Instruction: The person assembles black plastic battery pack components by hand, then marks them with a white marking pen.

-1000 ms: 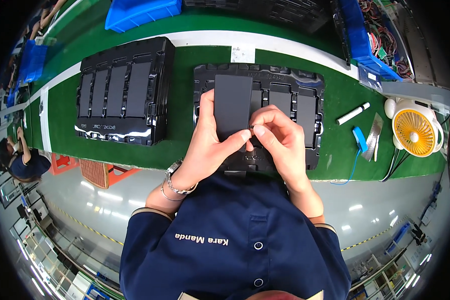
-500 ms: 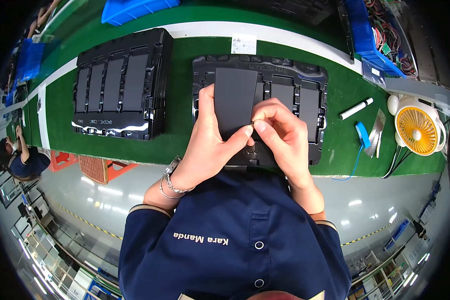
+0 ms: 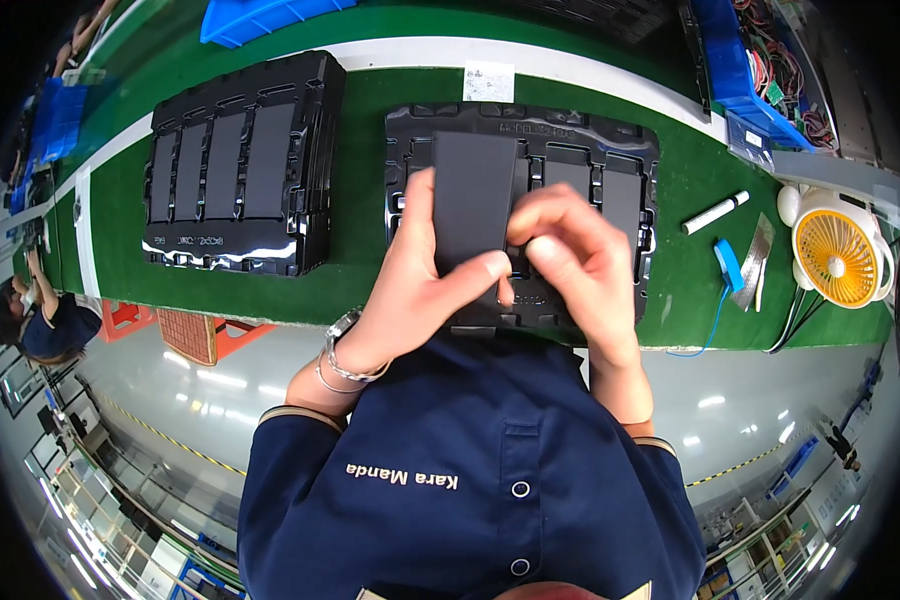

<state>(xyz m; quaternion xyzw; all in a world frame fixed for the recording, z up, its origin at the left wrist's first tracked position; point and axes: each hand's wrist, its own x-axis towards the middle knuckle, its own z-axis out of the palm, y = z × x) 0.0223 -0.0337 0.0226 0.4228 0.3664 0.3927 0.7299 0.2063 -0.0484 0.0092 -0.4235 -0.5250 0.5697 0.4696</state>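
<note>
Since a moment ago the dark flat panel [image 3: 473,195] has kept its place over the near tray while the right hand's fingers have curled in closer at its lower edge. Left hand [image 3: 425,285] grips the panel from the side, thumb across its lower face; right hand [image 3: 570,250] is closed with fingertips pinching at the panel's bottom corner. Below them lies a black moulded tray [image 3: 610,150] with slots, on a green worktop [image 3: 360,120] edged by a white stripe. A second black tray [image 3: 235,165] holding dark panels sits to the left, well apart. To the right lie a white marker [image 3: 715,212], a blue tool [image 3: 728,264] with a cord and a small yellow fan [image 3: 838,250]. Blue bins [image 3: 260,15] stand at the far edge. A polished grey floor [image 3: 210,400] runs under the worktop, where another person [image 3: 45,320] works at far left.
</note>
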